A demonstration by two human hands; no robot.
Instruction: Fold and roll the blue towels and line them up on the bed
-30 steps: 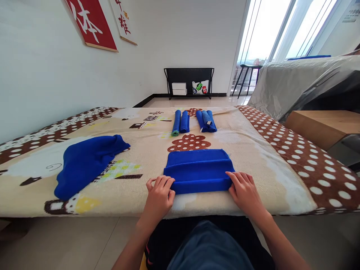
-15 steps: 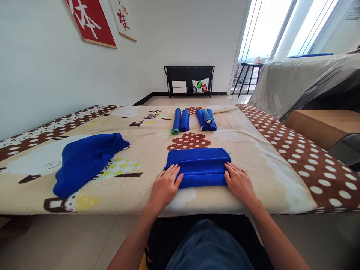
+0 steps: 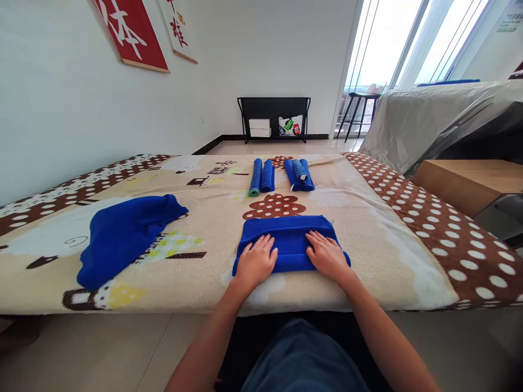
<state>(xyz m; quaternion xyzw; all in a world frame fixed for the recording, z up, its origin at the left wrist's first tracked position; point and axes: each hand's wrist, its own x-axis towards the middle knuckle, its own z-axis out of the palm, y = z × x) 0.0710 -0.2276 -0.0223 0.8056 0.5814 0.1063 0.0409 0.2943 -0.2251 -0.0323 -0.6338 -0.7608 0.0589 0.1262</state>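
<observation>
A blue towel point(image 3: 291, 245), folded into a wide strip, lies in front of me on the patterned blanket point(image 3: 212, 288). My left hand point(image 3: 257, 261) rests flat on its left part, fingers stretched forward. On its right part lies my right hand point(image 3: 327, 255), palm down with the fingers extended. The towel's near edge forms a thick fold running under both hands. Off to the left is a crumpled blue cloth point(image 3: 126, 234), touched by neither hand.
Farther back sit rolled blue towels point(image 3: 261, 175) and another group of rolls point(image 3: 299, 174). A black rack point(image 3: 273, 109) stands against the wall. To the right are a wooden box point(image 3: 466, 179) and plastic-covered furniture point(image 3: 433, 114).
Both hands have slid inward from the towel's side edges onto its top and slightly forward. The towel's ends now show beyond the hands.
</observation>
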